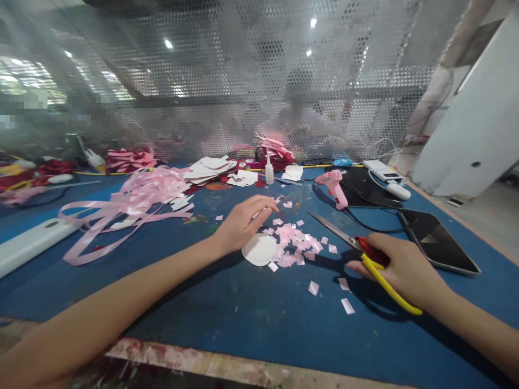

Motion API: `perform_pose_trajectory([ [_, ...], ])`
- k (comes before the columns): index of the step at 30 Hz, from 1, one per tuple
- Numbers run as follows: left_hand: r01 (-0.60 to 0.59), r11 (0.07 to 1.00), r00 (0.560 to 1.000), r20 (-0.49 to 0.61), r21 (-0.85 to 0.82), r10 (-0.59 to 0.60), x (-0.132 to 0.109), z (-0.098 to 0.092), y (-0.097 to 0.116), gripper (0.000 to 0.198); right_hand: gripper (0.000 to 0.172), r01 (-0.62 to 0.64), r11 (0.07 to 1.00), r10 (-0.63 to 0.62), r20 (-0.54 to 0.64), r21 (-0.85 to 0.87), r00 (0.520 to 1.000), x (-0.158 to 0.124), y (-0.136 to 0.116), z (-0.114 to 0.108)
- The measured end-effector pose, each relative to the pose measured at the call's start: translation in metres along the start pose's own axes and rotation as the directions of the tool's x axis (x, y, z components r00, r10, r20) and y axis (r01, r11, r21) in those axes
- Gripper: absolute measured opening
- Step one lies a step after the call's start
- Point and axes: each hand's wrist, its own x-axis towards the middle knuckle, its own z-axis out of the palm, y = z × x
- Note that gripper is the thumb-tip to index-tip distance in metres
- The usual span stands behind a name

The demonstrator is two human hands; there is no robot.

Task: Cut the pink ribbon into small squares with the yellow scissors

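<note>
My right hand (399,265) is wrapped round the red and yellow handles of a pair of scissors (338,229), whose blades point up and to the left over the blue table. My left hand (249,219) hovers above a white round disc (259,250), its fingers loosely bent and apart, with nothing visible in them. Just right of the disc lies a pile of small pink squares (294,243). A few more squares (347,306) are scattered between the pile and the scissors.
Pink ribbon (150,189) and white cut pieces (208,168) lie back left. Behind stand a small bottle (269,172) and a pink glue gun (334,188). A black tablet (441,243) is at right. A person (298,113) shows behind the perforated screen (227,75).
</note>
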Motion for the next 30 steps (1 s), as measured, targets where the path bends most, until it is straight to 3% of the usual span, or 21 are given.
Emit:
perform_pose_trajectory([
  [5,0.013,0.918,0.999,0.039,0.396,-0.031,0.002,-0.024,-0.065,0.021,0.039,-0.023,0.999,0.020,0.059,0.045,0.998,-0.004,0.004,0.006],
  [9,0.055,0.899,0.996,0.040,0.435,-0.080,-0.004,-0.031,-0.098,0.023,0.034,-0.004,0.998,-0.006,0.175,0.056,0.985,-0.003,0.010,0.008],
  [13,-0.003,0.913,0.992,0.113,0.408,-0.048,-0.006,-0.033,-0.099,0.027,0.030,0.037,0.998,-0.046,0.211,0.046,0.976,-0.004,0.013,0.009],
  [15,-0.146,0.926,0.971,0.230,0.349,0.066,-0.006,-0.033,-0.097,0.026,0.032,0.036,0.999,-0.041,0.215,0.028,0.976,-0.005,0.013,0.009],
  [17,-0.244,0.925,0.949,0.267,0.292,0.166,-0.005,-0.033,-0.096,0.025,0.034,0.025,1.000,-0.025,0.221,0.003,0.975,-0.006,0.013,0.008],
  [25,-0.191,0.968,0.953,0.265,0.161,0.144,-0.003,-0.027,-0.087,0.025,0.039,0.063,0.994,-0.050,0.149,-0.086,0.988,-0.009,0.005,0.005],
  [30,-0.220,0.931,0.939,0.321,0.292,0.121,-0.004,-0.026,-0.077,0.026,0.038,0.057,0.993,-0.044,0.127,-0.103,0.991,-0.009,0.003,0.008],
])
